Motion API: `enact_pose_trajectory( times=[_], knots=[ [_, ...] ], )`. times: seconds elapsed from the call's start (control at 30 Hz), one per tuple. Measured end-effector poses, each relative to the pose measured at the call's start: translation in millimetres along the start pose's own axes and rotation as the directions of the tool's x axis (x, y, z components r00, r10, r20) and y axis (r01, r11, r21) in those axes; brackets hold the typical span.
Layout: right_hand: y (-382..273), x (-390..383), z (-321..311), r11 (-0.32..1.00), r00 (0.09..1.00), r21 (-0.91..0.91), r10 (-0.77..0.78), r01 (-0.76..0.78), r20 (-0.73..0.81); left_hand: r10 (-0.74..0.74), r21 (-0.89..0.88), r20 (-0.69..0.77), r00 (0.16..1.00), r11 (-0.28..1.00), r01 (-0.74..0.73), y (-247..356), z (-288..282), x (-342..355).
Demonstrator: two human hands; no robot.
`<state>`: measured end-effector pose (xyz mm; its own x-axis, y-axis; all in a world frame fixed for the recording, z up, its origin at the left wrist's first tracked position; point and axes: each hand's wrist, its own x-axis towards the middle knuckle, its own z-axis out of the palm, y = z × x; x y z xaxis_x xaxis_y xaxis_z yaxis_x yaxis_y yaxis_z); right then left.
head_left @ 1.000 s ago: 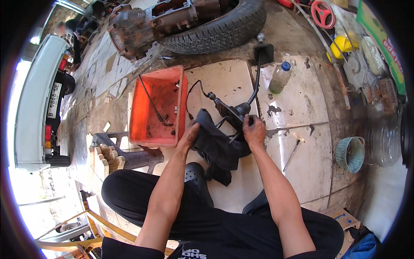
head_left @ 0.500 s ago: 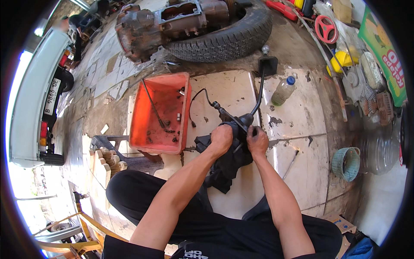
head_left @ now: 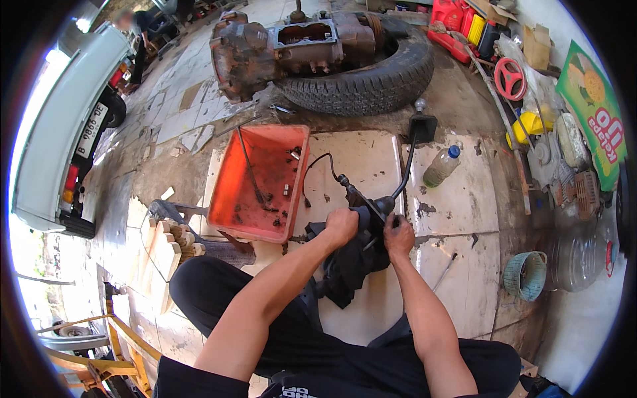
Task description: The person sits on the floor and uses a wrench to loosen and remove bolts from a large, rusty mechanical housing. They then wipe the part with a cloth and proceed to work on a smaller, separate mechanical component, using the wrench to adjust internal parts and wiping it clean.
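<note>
In front of my crossed legs, a black gear lever assembly (head_left: 409,166) lies with its curved rod pointing away, a square black plate and a round knob at the far end. My left hand (head_left: 341,226) is closed on a black cloth (head_left: 352,268) bunched around the lever's near end. My right hand (head_left: 399,237) is closed at the near end too, fingers pinched against the lever beside a flat metal bar (head_left: 363,201). The fingers hide the exact grip point. A thin cable (head_left: 325,156) curves off to the left.
A red tub (head_left: 257,179) with small metal parts stands left. A bottle (head_left: 441,167) stands right, near a thin rod (head_left: 446,270) and a green basket (head_left: 525,275). Beyond are a tyre (head_left: 371,89) and a rusty gearbox housing (head_left: 305,43). Someone stands by the white vehicle (head_left: 60,132).
The whole view has shifted, so the surroundings sit slightly lower and more to the right. Both hands keep nearly the same hold on the cloth and lever.
</note>
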<state>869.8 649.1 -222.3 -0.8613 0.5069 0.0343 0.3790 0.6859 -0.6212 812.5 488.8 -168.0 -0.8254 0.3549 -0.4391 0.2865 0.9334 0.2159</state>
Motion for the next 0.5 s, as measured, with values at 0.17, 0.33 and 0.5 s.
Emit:
enact_pose_trajectory(
  times=[0.17, 0.33, 0.5],
  knots=[
    [3.3, 0.1, 2.3, 0.999, 1.000, 0.032, -0.018, 0.018, -0.003, 0.021, 0.031, 0.050, 0.999, 0.999, -0.023, -11.8, -5.3, -8.2],
    [-4.3, 4.4, -1.6, 0.999, 0.999, 0.035, -0.016, 0.015, 0.046, 0.042, 0.020, 0.340, 0.939, 0.998, -0.052, -35.7, -27.1, -12.3],
    [-1.4, 12.8, 1.4, 0.997, 0.997, 0.071, 0.020, -0.025, 0.070, 0.064, -0.168, 0.551, 0.832, 0.985, 0.035, -32.0, -62.8, -32.6]
  ],
)
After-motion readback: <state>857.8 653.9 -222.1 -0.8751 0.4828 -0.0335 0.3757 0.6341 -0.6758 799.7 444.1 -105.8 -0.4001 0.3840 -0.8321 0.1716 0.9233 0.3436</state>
